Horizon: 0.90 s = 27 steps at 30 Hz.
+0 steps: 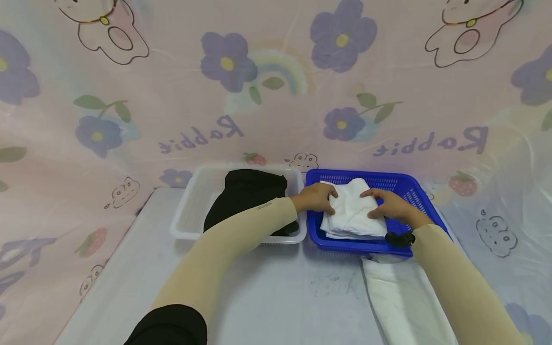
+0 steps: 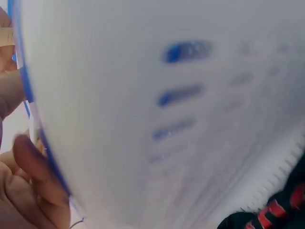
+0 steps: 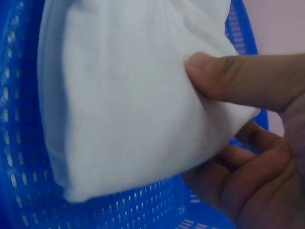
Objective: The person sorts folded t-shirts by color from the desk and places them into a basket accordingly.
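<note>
A folded white cloth point(image 1: 354, 211), several layers thick, lies in a blue perforated plastic basket point(image 1: 366, 248). My right hand point(image 1: 391, 207) pinches its right edge. In the right wrist view the thumb presses on top of the cloth point(image 3: 128, 109), with the other fingers curled beneath it. My left hand point(image 1: 315, 197) reaches over the white basket and grips the left edge of the same cloth, its fingers and thumb bent at the fabric. The basket wall fills most of the left wrist view, hiding part of the left hand's contact.
Left of the blue basket stands a white plastic basket point(image 1: 185, 235) holding black fabric point(image 1: 241, 196), with red markings visible in the left wrist view. Another white cloth point(image 1: 405, 302) lies at the front right, under the right forearm. A patterned curtain point(image 1: 276, 110) hangs behind.
</note>
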Motion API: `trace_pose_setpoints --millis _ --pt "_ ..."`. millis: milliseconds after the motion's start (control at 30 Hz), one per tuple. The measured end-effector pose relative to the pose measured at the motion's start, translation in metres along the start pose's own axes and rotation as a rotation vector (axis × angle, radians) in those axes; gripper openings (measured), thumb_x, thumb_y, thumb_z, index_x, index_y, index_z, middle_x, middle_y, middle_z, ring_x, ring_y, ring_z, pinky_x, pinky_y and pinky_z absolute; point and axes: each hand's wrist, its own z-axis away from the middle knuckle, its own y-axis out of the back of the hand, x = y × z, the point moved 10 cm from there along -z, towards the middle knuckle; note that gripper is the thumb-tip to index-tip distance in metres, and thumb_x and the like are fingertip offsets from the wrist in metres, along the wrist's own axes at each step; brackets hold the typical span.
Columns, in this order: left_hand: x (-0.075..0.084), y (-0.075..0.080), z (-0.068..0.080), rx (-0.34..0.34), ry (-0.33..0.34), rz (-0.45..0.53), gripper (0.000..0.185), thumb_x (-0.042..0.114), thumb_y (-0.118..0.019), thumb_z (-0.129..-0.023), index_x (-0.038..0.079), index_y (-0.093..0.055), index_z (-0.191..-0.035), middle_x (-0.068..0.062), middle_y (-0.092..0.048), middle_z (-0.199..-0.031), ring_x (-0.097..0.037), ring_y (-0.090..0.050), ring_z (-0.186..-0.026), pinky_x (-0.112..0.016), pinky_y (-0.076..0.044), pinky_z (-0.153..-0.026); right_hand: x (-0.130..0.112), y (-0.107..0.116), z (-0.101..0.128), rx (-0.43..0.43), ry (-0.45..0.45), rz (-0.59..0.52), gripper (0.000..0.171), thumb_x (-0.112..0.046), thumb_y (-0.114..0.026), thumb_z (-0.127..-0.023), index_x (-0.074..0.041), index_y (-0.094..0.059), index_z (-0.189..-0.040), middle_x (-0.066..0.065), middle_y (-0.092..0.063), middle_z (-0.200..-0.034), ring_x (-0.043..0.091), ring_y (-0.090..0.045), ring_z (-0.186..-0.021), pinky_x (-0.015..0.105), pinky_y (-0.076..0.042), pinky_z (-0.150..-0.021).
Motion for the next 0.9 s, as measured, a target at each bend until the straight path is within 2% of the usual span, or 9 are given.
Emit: trace_pose_setpoints --millis 100,200,300,367,500,633,900 --pt "0.005 -0.005 -0.006 0.001 -0.057 -0.064 0.041 0.038 -0.081 -0.076 0.027 -0.066 -0.113 0.013 -0.063 -0.094 -0.005 -0.056 -0.088 -0.03 -0.039 -0.087 0.006 0.0 -0.003 -0.004 -0.015 -0.03 0.06 -0.01 -0.073 -0.082 -0.007 -0.049 -0.137 0.03 -0.037 -0.136 0.04 -0.043 -0.113 0.046 -0.048 -0.086" --pt "0.006 -0.015 -0.01 -0.012 -0.104 -0.161 0.037 0.039 -0.079 -0.077 0.03 -0.068 -0.112 0.016 -0.064 -0.088 -0.001 -0.056 -0.083 -0.031 -0.031 -0.088 0.011 -0.007 -0.005 -0.053 -0.038 -0.095 0.06 -0.008 -0.072 -0.083 -0.006 -0.048 -0.137 0.027 -0.038 -0.128 0.032 -0.051 -0.097 0.039 -0.05 -0.075" --pt "0.004 -0.021 -0.012 -0.011 -0.116 -0.221 0.035 0.04 -0.079 -0.077 0.031 -0.07 -0.11 0.019 -0.064 -0.082 0.001 -0.056 -0.077 -0.031 -0.028 -0.086 0.016 -0.014 -0.008 -0.09 -0.066 -0.156 0.06 -0.006 -0.07 -0.084 -0.006 -0.046 -0.138 0.024 -0.039 -0.121 0.025 -0.053 -0.082 0.036 -0.05 -0.068" --pt "0.004 -0.023 -0.013 -0.004 -0.115 -0.229 0.033 0.04 -0.079 -0.077 0.032 -0.071 -0.108 0.019 -0.064 -0.08 0.001 -0.055 -0.075 -0.03 -0.027 -0.084 0.019 -0.016 -0.009 -0.097 -0.082 -0.162 0.058 -0.006 -0.07 -0.084 -0.006 -0.046 -0.137 0.022 -0.04 -0.116 0.023 -0.053 -0.079 0.035 -0.05 -0.067" --pt "0.0 -0.023 -0.013 0.003 -0.092 -0.24 0.031 0.041 -0.079 -0.076 0.034 -0.072 -0.105 0.021 -0.062 -0.076 0.001 -0.054 -0.073 -0.029 -0.027 -0.082 0.023 -0.02 -0.014 -0.117 -0.113 -0.152 0.054 -0.005 -0.069 -0.085 -0.005 -0.047 -0.134 0.018 -0.038 -0.109 0.024 -0.052 -0.084 0.035 -0.051 -0.069" --pt "-0.003 -0.022 -0.013 0.006 -0.07 -0.245 0.029 0.042 -0.079 -0.076 0.035 -0.073 -0.103 0.021 -0.063 -0.076 -0.001 -0.054 -0.073 -0.028 -0.028 -0.082 0.031 -0.026 -0.02 -0.14 -0.137 -0.134 0.052 -0.007 -0.069 -0.085 -0.005 -0.047 -0.133 0.016 -0.037 -0.108 0.027 -0.05 -0.091 0.035 -0.051 -0.071" --pt "-0.001 -0.026 -0.015 0.029 -0.073 -0.283 0.027 0.041 -0.079 -0.076 0.036 -0.074 -0.103 0.02 -0.07 -0.102 -0.001 -0.055 -0.08 -0.028 -0.029 -0.084 0.051 -0.029 -0.021 -0.145 -0.163 -0.126 0.055 -0.012 -0.071 -0.084 -0.007 -0.048 -0.134 0.009 -0.035 -0.1 0.025 -0.043 -0.091 0.034 -0.047 -0.07"
